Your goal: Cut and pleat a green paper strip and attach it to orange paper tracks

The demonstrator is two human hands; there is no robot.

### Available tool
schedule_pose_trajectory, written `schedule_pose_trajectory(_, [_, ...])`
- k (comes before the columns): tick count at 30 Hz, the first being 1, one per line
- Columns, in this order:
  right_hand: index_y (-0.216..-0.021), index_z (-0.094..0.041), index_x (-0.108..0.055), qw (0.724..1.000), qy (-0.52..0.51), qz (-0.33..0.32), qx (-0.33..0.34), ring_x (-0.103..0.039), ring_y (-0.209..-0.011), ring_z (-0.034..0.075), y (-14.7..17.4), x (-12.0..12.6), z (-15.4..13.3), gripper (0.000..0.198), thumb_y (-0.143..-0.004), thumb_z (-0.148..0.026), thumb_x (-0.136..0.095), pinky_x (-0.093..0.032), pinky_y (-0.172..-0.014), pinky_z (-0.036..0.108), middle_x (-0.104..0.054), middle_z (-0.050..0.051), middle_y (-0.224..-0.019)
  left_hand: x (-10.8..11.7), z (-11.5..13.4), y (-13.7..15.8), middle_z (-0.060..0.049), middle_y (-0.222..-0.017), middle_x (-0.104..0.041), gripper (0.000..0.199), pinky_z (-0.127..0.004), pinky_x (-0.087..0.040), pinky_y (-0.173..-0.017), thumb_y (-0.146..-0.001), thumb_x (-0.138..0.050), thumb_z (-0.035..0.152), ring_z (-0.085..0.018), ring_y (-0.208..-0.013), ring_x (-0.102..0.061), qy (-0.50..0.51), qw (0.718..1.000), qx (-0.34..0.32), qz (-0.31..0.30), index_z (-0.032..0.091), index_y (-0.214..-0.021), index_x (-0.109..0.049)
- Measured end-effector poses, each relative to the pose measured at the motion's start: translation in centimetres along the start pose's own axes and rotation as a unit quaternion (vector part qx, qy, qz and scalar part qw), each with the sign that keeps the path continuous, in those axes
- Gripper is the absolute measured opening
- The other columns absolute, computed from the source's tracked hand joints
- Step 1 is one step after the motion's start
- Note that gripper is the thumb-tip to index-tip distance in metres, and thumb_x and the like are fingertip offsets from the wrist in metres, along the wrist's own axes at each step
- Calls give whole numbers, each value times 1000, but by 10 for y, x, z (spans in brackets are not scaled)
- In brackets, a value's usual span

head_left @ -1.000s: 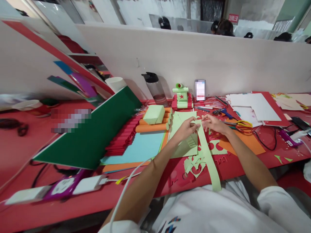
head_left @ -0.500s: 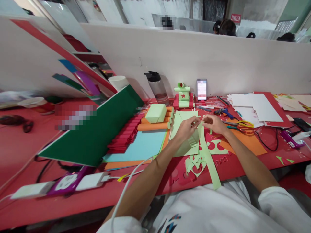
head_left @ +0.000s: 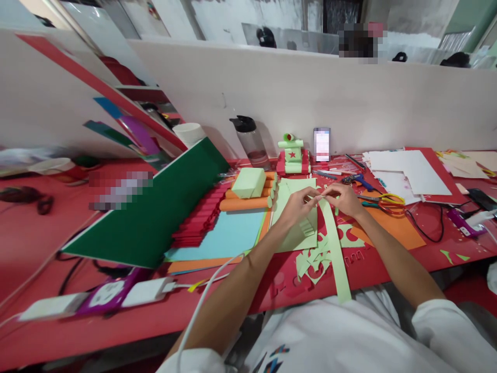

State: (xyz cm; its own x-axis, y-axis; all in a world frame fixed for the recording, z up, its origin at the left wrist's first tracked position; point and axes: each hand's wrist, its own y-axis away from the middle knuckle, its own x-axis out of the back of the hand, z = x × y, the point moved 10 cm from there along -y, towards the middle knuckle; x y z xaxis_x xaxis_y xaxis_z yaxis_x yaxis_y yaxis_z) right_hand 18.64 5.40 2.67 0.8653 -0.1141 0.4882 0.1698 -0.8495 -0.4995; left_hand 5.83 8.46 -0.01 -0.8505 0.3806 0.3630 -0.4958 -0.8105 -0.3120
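Note:
A long pale green paper strip (head_left: 336,254) hangs from my fingertips down over the table's front edge. My left hand (head_left: 300,205) and my right hand (head_left: 344,199) meet at its upper end, both closed in a pinch on it. Under my left hand lie pale green sheets (head_left: 285,235) with small cut pieces on top. Green paper scraps (head_left: 313,261) and a sheet with round cut-outs (head_left: 351,237) lie beside the strip. Behind my hands stands a green and red paper model (head_left: 293,154) with a red star.
Scissors (head_left: 382,201) lie on orange paper (head_left: 404,228) to the right. Orange paper rolls (head_left: 248,202), red folded paper (head_left: 198,220) and a green board (head_left: 155,217) are on the left. A bottle (head_left: 251,140) and phone (head_left: 322,144) stand at the partition (head_left: 279,88).
The hanging strip has swung slightly left at its lower end and curves more near the top. My fingertips have drawn closer together at its upper end.

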Motion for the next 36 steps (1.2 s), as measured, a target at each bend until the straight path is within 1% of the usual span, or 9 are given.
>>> schedule_pose_trajectory(3, [-89,-20,-75,1000,-8,-4,-10,-68,-81,18,0,-1,2,12,-85,-22,-64,-52,-76,29,-75,4,-91,2,-4,-1,-6,-89,-71,35,-28,-48,-60,-85,-67,54,-17,-66,-63,17,1000,13,9,20,-89,-70])
schedule_pose_trajectory(7, [-89,-20,-76,1000,-11,-4,-9,-68,-82,18,-1,1,-1,12,-85,-22,-64,-53,-76,30,-76,4,-91,3,-1,-2,-6,-84,-70,37,-29,-48,-59,-79,-74,56,-16,-65,-61,62,998,19,9,20,-87,-70])
schedule_pose_trajectory(12, [-87,-20,-76,1000,-7,9,13,-68,-82,19,-1,5,-9,13,-86,-23,-64,-53,-77,30,-75,5,-89,-1,1,-1,-2,-71,-64,42,-27,-45,-58,-81,-70,60,-15,-62,-58,102,994,45,-15,19,-84,-69])
schedule_pose_trajectory(17, [-88,-21,-77,999,-11,10,31,-68,-84,18,0,4,-9,14,-86,-21,-63,-53,-77,29,-75,5,-91,-2,-7,-1,-1,-71,-64,41,-26,-45,-59,-75,-75,58,-14,-62,-58,132,989,71,-12,19,-84,-70])
schedule_pose_trajectory(20, [-90,-21,-76,1000,-9,2,10,-68,-85,18,0,3,-5,14,-85,-21,-63,-53,-79,30,-75,5,-93,-1,-8,-1,0,-67,-63,39,-27,-44,-58,-73,-77,56,-14,-60,-56,132,989,72,-7,19,-83,-70])
schedule_pose_trajectory(25, [-110,-20,-72,996,-61,-51,-46,-71,-91,18,1,-7,3,28,-83,-25,-68,-56,-82,31,-74,6,-109,6,-1,-2,-2,-70,-65,36,-28,-47,-60,-77,-74,53,-14,-60,-58,102,994,41,27,18,-82,-70])
schedule_pose_trajectory(27, [-107,-19,-72,995,-67,-50,-57,-71,-88,18,1,-8,6,27,-83,-30,-69,-56,-80,31,-75,6,-104,7,1,-2,-3,-74,-67,35,-29,-49,-61,-77,-74,52,-15,-62,-60,89,995,30,33,18,-82,-70])
schedule_pose_trajectory(30, [-97,-18,-74,994,-73,-33,-68,-71,-83,19,0,-6,11,22,-86,-36,-68,-55,-78,31,-76,6,-92,6,1,-2,-5,-77,-70,35,-29,-51,-61,-77,-74,53,-16,-64,-62,79,996,24,29,18,-82,-72])
schedule_pose_trajectory(36, [-92,-17,-76,991,-92,-18,-95,-72,-89,21,-1,0,19,22,-84,-37,-69,-55,-84,34,-77,8,-95,3,-9,-2,-5,-77,-70,42,-28,-50,-63,-81,-68,59,-17,-68,-61,84,995,49,17,18,-87,-72])
